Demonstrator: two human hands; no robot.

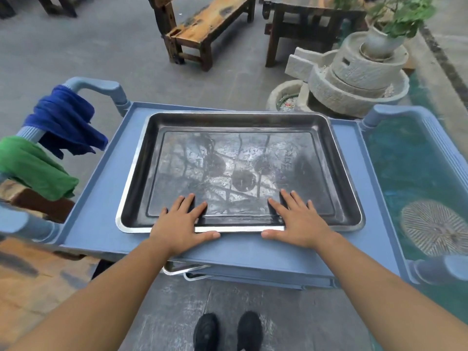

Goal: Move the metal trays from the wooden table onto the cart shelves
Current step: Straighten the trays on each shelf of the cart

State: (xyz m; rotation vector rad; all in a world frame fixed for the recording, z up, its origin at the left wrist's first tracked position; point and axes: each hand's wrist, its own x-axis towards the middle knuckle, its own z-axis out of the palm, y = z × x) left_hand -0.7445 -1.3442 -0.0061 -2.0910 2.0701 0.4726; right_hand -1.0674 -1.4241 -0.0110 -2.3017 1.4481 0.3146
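Fingers [188, 202] on both hands are stretched out flat, not gripping anything. They're just laid over the near rim of the metal tray [238, 120], with the tips resting down inside it. Left hand [181, 225] is on the near-left part of the rim and right hand [300, 224] on the near-right. Both thumbs point sideways toward each other along the outside of the rim, on the blue plastic. So the tray is right under the fingers and stretches away from them.

Tray itself sits flat on the top shelf [101, 198] of the blue cart [253, 262], roughly centred, long side facing the person. Inside it's scuffed and reflective. Just below the top shelf, the corners of two more metal trays [182, 270] poke out toward the person.

Blue cloth [63, 117] and green cloth [33, 168] hang off the cart's left handle [101, 85]. Behind the cart there's a stone mill [359, 72] with a potted plant [395, 19] on top, plus a wooden bench [210, 26]. Black shoes [228, 330] are on the floor at the bottom.
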